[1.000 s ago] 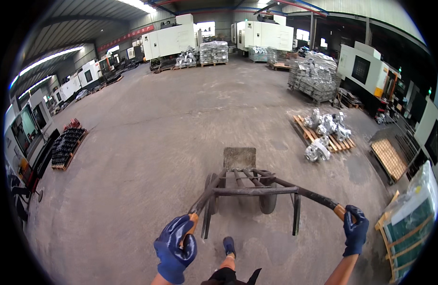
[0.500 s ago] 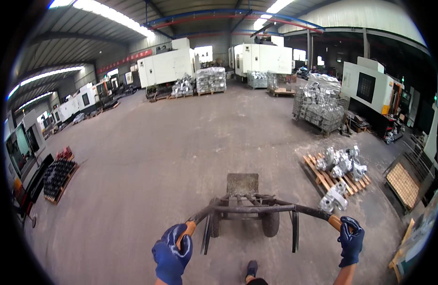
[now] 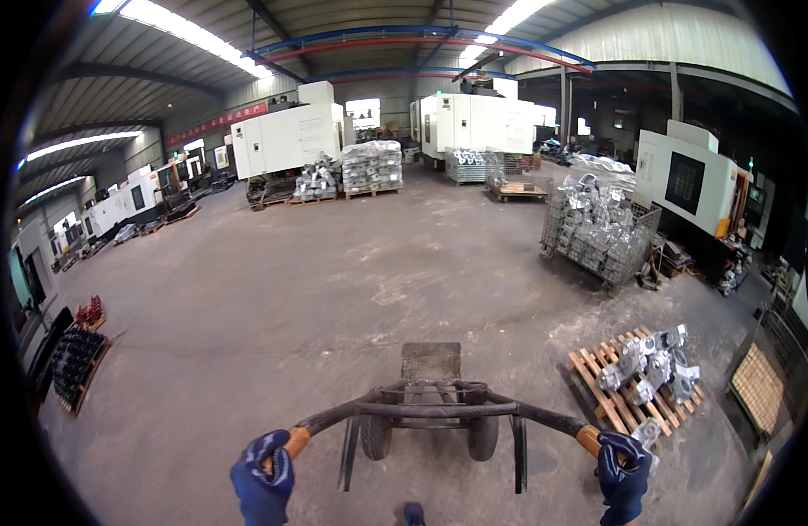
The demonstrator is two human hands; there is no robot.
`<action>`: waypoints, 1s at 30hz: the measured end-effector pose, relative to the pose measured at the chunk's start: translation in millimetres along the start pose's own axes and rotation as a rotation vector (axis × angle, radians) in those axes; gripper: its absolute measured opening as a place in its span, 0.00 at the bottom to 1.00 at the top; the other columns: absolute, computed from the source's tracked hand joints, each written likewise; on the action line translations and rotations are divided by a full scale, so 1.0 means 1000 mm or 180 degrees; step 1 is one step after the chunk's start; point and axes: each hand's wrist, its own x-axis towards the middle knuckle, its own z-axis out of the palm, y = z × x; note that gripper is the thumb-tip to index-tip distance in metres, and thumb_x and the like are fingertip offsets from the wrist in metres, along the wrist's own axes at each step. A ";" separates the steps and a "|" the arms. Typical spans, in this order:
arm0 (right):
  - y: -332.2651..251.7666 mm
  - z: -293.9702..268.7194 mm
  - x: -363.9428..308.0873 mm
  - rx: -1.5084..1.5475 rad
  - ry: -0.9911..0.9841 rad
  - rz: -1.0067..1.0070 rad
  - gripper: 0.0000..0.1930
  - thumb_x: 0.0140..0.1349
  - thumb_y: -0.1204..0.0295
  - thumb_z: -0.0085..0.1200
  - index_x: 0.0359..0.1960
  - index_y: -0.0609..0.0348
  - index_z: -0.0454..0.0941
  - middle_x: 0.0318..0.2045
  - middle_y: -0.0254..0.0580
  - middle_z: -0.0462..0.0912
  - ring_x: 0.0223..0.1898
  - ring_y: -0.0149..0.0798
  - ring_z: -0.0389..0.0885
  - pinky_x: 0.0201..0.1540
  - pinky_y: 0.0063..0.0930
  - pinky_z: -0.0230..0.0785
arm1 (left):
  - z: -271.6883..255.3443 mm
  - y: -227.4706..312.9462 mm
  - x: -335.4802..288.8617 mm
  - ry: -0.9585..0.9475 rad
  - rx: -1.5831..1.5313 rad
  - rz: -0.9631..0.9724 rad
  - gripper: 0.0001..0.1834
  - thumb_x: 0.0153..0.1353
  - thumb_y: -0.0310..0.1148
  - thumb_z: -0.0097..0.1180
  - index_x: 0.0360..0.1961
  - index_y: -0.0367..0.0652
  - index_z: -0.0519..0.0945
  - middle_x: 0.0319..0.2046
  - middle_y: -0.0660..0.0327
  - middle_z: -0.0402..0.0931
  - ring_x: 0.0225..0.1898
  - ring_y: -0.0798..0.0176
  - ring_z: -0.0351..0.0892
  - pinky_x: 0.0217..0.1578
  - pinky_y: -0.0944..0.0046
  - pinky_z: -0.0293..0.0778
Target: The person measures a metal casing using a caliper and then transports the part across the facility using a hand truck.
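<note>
A dark metal hand cart [image 3: 439,409] with two wheels and a small flat plate [image 3: 431,360] at its far end stands in front of me. Its two bars spread toward me and end in orange-brown grips. My left hand [image 3: 265,469], in a dark blue coated glove, is closed around the left grip [image 3: 296,442]. On the other side my right hand [image 3: 621,469], gloved the same way, is wrapped round the right grip [image 3: 588,439]. The plate carries nothing. Below the cart the tip of my shoe [image 3: 414,514] shows.
At the right, a wooden pallet [image 3: 610,399] bears silvery metal castings [image 3: 651,368]; beyond it stands a wire cage [image 3: 597,250] full of castings. Wrapped stacks [image 3: 372,167] and white machines [image 3: 286,140] stand far ahead. Dark parts [image 3: 74,359] lie on a pallet at left.
The cart and I have moved forward over the floor. The pallet of castings and the wire cage now appear nearer and lower. Both hands keep hold of the grips.
</note>
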 end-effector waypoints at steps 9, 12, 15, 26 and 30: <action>0.033 0.167 0.219 -0.0726 -0.0403 -0.0709 0.23 0.61 0.69 0.58 0.57 0.59 0.68 0.54 0.54 0.75 0.51 0.48 0.79 0.51 0.61 0.67 | 0.188 -0.029 0.225 -0.0094 0.1570 0.1620 0.11 0.67 0.30 0.53 0.47 0.47 0.83 0.38 0.57 0.84 0.32 0.57 0.84 0.31 0.59 0.81; -0.002 0.248 0.295 -0.0664 0.0431 -0.1299 0.07 0.51 0.84 0.55 0.30 0.66 0.85 0.33 0.52 0.87 0.44 0.50 0.86 0.52 0.39 0.74 | 0.260 -0.017 0.297 -0.0496 0.0908 0.0828 0.10 0.66 0.28 0.52 0.46 0.45 0.83 0.39 0.54 0.84 0.36 0.56 0.85 0.36 0.59 0.81; -0.007 0.307 0.364 -0.0616 0.0478 -0.1196 0.07 0.50 0.84 0.55 0.30 0.67 0.85 0.32 0.52 0.87 0.44 0.49 0.86 0.52 0.37 0.73 | 0.324 -0.039 0.364 -0.0625 0.0774 0.0854 0.13 0.68 0.29 0.49 0.48 0.42 0.83 0.45 0.55 0.84 0.43 0.52 0.84 0.44 0.58 0.80; 0.015 0.509 0.665 -0.0526 0.0511 -0.1199 0.09 0.50 0.85 0.51 0.29 0.66 0.84 0.34 0.53 0.87 0.45 0.49 0.86 0.53 0.39 0.73 | 0.599 -0.015 0.596 -0.0747 -0.0093 -0.0609 0.16 0.70 0.34 0.51 0.53 0.40 0.82 0.48 0.56 0.83 0.45 0.57 0.82 0.44 0.61 0.78; 0.039 0.566 0.788 -0.0275 0.0336 -0.0882 0.08 0.55 0.85 0.52 0.32 0.67 0.84 0.41 0.55 0.86 0.47 0.49 0.85 0.52 0.36 0.74 | 0.705 -0.027 0.682 -0.0275 -0.0447 0.0536 0.12 0.63 0.33 0.53 0.40 0.38 0.84 0.39 0.49 0.84 0.42 0.50 0.85 0.45 0.56 0.79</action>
